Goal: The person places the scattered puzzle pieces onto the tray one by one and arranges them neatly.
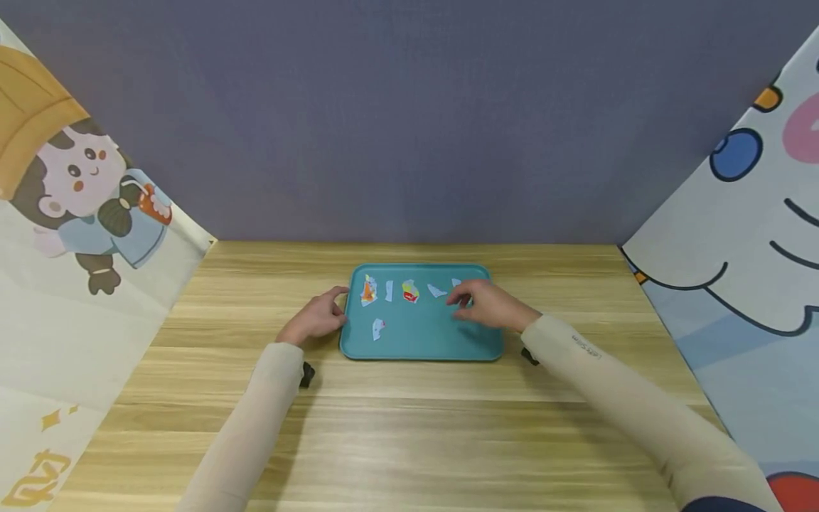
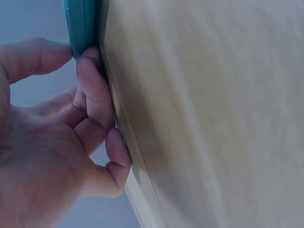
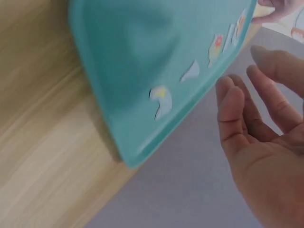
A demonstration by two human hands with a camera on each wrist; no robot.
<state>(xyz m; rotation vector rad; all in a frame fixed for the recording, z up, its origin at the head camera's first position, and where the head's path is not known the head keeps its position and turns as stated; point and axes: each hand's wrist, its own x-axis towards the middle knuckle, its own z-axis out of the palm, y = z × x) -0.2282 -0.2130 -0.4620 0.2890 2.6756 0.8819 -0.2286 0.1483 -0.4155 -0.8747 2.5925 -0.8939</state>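
A teal tray point(image 1: 422, 341) lies on the wooden table, bearing several irregular paper pieces. My left hand point(image 1: 318, 316) is at its left edge; in the left wrist view the thumb and a bent finger hold the tray's rim point(image 2: 81, 23). Above the tray's right part hovers my right hand point(image 1: 489, 304), fingers loosely bent, nothing between them. Along the far side are an orange piece point(image 1: 369, 291), a narrow white strip point(image 1: 389, 291), a yellow and red piece point(image 1: 410, 291) and a white piece point(image 1: 436, 291). A curved white piece point(image 3: 164, 101) is partly hidden by the right hand in the head view.
One small white piece point(image 1: 378, 328) sits alone at the tray's near left. Wooden tabletop point(image 1: 397, 434) surrounds the tray. Behind it rises a grey-blue panel point(image 1: 409, 142), with cartoon-printed panels at left point(image 1: 38, 320) and right point(image 1: 755, 235).
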